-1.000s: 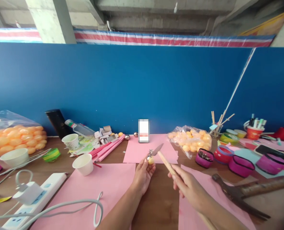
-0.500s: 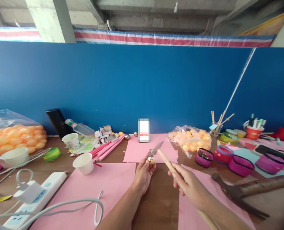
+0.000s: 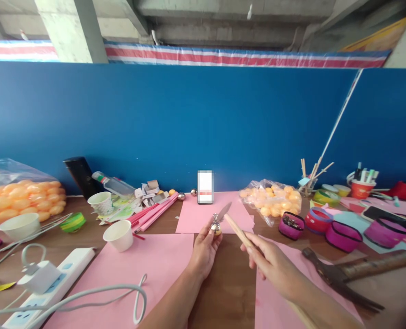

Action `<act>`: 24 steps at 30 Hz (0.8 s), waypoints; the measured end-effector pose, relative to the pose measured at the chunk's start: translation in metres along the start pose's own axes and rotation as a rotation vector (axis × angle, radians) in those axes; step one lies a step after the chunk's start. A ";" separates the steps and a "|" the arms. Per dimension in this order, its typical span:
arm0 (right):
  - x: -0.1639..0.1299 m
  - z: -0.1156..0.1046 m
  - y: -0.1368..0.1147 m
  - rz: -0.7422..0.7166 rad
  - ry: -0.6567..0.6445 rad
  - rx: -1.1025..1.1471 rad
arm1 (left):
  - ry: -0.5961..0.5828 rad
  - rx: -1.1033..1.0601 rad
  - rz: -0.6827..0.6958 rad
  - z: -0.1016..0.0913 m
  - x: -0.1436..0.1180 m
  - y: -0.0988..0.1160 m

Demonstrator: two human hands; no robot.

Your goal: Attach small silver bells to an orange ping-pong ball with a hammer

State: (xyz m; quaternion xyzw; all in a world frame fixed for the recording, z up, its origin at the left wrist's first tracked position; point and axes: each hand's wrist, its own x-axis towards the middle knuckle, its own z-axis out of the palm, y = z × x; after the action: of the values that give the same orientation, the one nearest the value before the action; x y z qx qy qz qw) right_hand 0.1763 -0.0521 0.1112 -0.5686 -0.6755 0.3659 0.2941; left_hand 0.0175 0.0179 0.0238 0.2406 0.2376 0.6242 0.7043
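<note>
Two bare forearms, no sleeves — slim fingers (image 3: 208,232)

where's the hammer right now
In the head view the hammer lies on the table at the person's right, partly on pink paper, just right of the right hand and in front of the magenta tubs.

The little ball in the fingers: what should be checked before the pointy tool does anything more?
1. Left hand pinches the small ball firmly: ok, it is held at the fingertips.
2. Right hand grips the wooden-handled tool: ok.
3. Metal tip meets the ball's shiny top: cannot tell, too small.
4. Fingertips away from the blade: not ok, they sit right beside it.
5. Hammer out of the way: ok, it lies on the table to the right.
</note>
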 end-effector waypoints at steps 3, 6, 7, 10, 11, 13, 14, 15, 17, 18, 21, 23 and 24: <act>0.001 -0.001 -0.001 -0.017 -0.010 -0.002 | 0.003 -0.001 -0.025 0.001 -0.001 0.001; 0.001 -0.001 0.001 -0.012 -0.007 -0.007 | 0.035 -0.011 -0.043 0.001 -0.001 0.001; 0.000 -0.002 0.002 -0.008 0.013 -0.004 | 0.044 -0.015 -0.041 0.001 -0.001 0.001; -0.004 0.000 0.003 -0.013 0.053 -0.001 | 0.058 -0.019 -0.033 0.000 0.000 0.001; -0.006 0.001 0.002 -0.017 0.053 -0.004 | 0.060 -0.019 -0.035 0.000 0.000 0.001; -0.009 0.004 0.001 -0.017 0.046 -0.012 | 0.065 -0.017 -0.037 0.000 0.000 0.001; -0.010 0.005 0.000 -0.014 0.041 -0.017 | 0.070 -0.015 -0.040 0.000 0.000 0.001; -0.010 0.007 0.000 -0.010 0.035 -0.023 | 0.077 -0.012 -0.046 0.001 0.000 0.001; -0.010 0.008 -0.001 -0.003 0.019 -0.033 | 0.086 -0.005 -0.057 0.001 0.000 0.001; -0.010 0.008 -0.001 -0.001 0.017 -0.034 | 0.087 -0.004 -0.058 0.002 -0.001 0.001; -0.008 0.007 0.000 -0.011 0.041 -0.018 | 0.074 -0.003 -0.048 0.003 -0.002 0.002; -0.008 0.006 0.001 -0.017 0.045 -0.013 | 0.067 -0.001 -0.049 0.003 -0.002 0.002; -0.007 0.006 0.001 -0.017 0.033 -0.014 | 0.069 0.002 -0.055 0.003 -0.002 0.002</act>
State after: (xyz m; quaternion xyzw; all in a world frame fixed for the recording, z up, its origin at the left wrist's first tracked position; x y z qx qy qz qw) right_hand 0.1735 -0.0603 0.1074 -0.5709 -0.6780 0.3491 0.3042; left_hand 0.0171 0.0159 0.0275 0.2131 0.2688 0.6125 0.7122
